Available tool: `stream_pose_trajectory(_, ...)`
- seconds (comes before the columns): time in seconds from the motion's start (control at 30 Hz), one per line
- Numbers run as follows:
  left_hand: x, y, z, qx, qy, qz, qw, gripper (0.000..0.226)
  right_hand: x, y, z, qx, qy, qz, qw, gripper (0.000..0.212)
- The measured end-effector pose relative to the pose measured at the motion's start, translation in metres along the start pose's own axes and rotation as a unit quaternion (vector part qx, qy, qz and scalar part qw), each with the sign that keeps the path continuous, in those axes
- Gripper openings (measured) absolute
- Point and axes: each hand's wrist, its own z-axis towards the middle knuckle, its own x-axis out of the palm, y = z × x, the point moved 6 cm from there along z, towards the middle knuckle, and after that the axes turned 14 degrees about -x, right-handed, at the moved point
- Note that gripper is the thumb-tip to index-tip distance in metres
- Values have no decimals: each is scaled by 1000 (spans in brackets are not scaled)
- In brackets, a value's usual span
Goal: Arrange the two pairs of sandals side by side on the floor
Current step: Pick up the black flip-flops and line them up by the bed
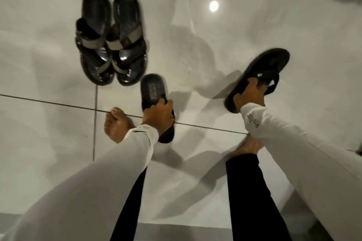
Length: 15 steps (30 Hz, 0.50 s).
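Head view: the strapped sandal pair point(110, 39) sits together at upper left on the tiled floor point(215, 45). Left hand point(159, 116) grips a dark flip-flop point(151, 92) at lower centre; right hand point(249, 94) clasps the other flip-flop point(260, 72) at right, fingers through its thong (the surest hold). Both look light and bendy, so they should place easily.

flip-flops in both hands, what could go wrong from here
1. The left hand holds its flip-flop close to the strapped pair; setting it down carelessly could knock that tidy pair askew.
2. The right hand holds the other flip-flop angled and far off, so the pair may land apart or crooked.
3. Bare toes sit near the drop spot.
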Motion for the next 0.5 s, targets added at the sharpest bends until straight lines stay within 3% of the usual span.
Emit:
stream_pose_trajectory(0.1, 35, -8, 9, -69, 61, -3, 996, 67, -18, -39, 16, 5, -29, -5, 1000, 76)
stream_pose_trajectory(0.2, 55, -14, 15, -95, 86, -28, 991, 61, -32, -57, 37, -45, -32, -36, 998, 81)
stream_pose_trajectory(0.37, 37, -52, 13, -45, -25, -21, 998, 49, -46, -65, 69, -163, 4, -224, 961, 71)
stream_pose_trajectory(0.5, 10, -99, 15, 27, -96, 16, 995, 52, -55, -73, 90, -178, 13, -331, 927, 53)
